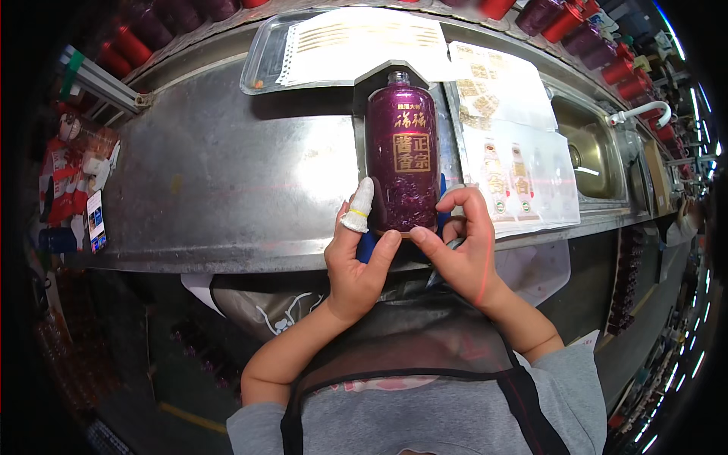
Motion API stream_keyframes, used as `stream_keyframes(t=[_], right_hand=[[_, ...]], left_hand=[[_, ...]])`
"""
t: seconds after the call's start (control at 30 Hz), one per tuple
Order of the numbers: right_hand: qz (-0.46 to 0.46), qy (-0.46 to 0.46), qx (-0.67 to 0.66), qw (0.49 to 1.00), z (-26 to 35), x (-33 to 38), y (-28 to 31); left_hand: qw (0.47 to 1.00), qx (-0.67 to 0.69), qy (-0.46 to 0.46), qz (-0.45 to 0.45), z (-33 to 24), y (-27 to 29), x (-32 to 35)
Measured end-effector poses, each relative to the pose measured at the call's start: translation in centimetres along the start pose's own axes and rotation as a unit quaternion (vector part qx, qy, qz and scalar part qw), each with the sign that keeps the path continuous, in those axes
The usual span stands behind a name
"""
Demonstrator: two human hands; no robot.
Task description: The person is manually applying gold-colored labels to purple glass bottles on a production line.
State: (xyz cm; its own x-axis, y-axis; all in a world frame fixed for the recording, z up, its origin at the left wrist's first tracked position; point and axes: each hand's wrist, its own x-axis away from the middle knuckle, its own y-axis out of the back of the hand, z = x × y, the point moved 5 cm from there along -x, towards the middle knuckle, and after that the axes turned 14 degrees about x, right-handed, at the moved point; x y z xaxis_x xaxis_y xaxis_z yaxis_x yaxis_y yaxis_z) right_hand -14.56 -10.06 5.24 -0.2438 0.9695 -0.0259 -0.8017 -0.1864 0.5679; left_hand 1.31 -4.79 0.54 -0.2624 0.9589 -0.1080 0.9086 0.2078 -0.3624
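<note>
A glossy purple bottle (402,193) with gold lettering lies on its back, neck pointing away from me, in a dark metal holder (365,76). My left hand (356,265) grips its lower left side, with the thumb at the base; a white cover (357,208) tied with a yellow band wraps one finger. My right hand (472,254) holds the lower right, its thumb pressed to the base and its index finger curled against the side. Blue parts show under the bottle's lower end. The fingertips beneath the bottle are hidden.
The metal worktop (227,167) carries a clear tray (262,57) with white printed sheets (364,45) at the back. More printed sheets (523,182) lie to the right, before a sink (584,144) with a white tap (644,111). A phone (95,221) stands at far left. Red and purple bottles (542,15) line the back.
</note>
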Motion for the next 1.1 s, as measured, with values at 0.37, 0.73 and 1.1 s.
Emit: stream_keyframes(t=[0.37,0.73,1.1], right_hand=[[0.003,0.004,-0.026,1.000,-0.4,0.2,-0.2],[-0.060,0.076,0.096,0.991,1.1,0.2,-0.9],[-0.074,0.108,0.092,0.987,0.4,0.5,-0.6]], left_hand=[[0.999,-0.042,0.011,-0.017,-0.5,0.1,0.1],[0.932,-0.314,-0.171,0.062,-1.3,0.4,3.4],[0.882,-0.386,-0.245,0.115,-2.9,-0.9,2.5]])
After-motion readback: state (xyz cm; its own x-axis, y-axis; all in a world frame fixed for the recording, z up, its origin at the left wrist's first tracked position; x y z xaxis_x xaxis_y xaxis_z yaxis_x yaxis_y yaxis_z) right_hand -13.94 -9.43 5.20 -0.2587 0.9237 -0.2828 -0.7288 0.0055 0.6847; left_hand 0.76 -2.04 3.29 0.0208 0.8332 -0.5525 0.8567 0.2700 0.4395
